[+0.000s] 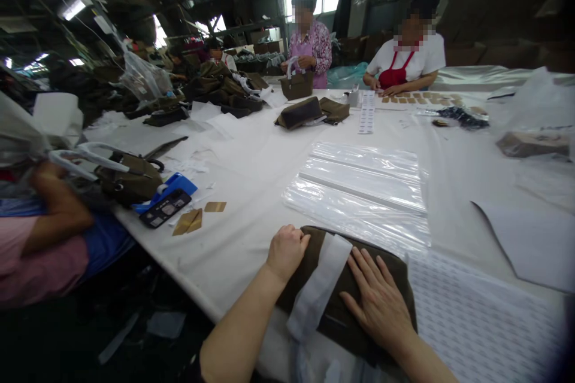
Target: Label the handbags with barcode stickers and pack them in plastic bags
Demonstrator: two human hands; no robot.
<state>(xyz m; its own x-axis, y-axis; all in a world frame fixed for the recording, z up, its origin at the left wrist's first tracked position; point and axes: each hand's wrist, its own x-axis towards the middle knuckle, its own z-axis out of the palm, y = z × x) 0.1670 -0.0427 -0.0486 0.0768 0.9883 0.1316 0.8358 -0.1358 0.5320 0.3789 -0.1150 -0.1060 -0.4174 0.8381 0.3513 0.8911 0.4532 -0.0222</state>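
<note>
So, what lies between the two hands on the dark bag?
In the head view, a white strip crosses the dark bag between left hand and right hand.

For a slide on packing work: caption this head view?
Left hand grips and right hand flattens a dark olive bag on a white table.

L hand (287,251) grips olive bag (386,269) edge; R hand (380,299) flat on it, beside white strip (321,284).
</note>
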